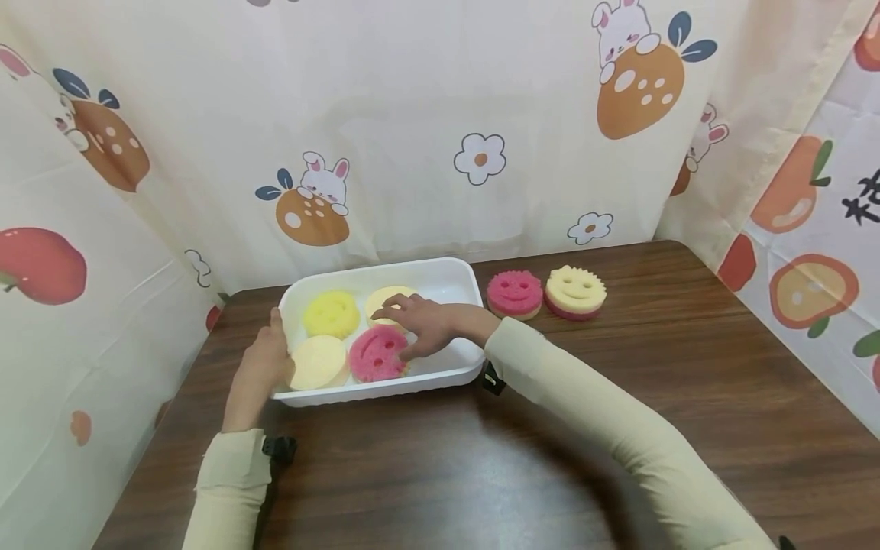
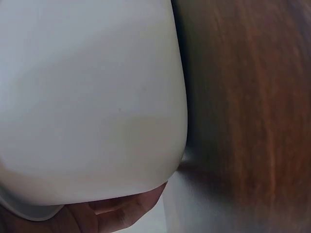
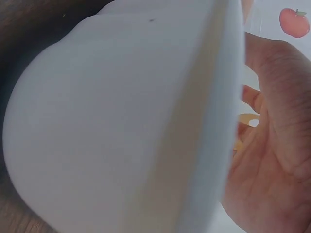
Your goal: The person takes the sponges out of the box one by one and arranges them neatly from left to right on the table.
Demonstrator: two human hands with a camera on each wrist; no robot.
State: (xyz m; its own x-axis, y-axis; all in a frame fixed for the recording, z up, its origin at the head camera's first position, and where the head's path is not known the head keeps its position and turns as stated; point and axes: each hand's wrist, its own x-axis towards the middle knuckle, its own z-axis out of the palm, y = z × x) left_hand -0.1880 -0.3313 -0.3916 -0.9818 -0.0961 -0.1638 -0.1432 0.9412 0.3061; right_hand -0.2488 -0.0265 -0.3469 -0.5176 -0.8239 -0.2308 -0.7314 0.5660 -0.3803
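Note:
A white tray [image 1: 443,378] holds several round sponges. Inside are a yellow smiley sponge [image 1: 331,313], a cream round sponge [image 1: 319,363] at the front left, a pink smiley sponge [image 1: 376,353] and another cream sponge [image 1: 385,299] behind it. My left hand [image 1: 264,359] grips the tray's left end; in the left wrist view its fingers [image 2: 121,211] curve along the outer wall. My right hand [image 1: 428,325] reaches over the tray's near side, fingers spread and bent above the back cream sponge, thumb beside the pink one. The tray wall [image 3: 112,121] hides part of this hand in the right wrist view.
Right of the tray, a pink-topped smiley sponge [image 1: 514,294] and a cream-topped one [image 1: 576,292] sit side by side on the brown wooden table [image 1: 440,466]. A printed curtain [image 1: 412,114] hangs behind and along both sides.

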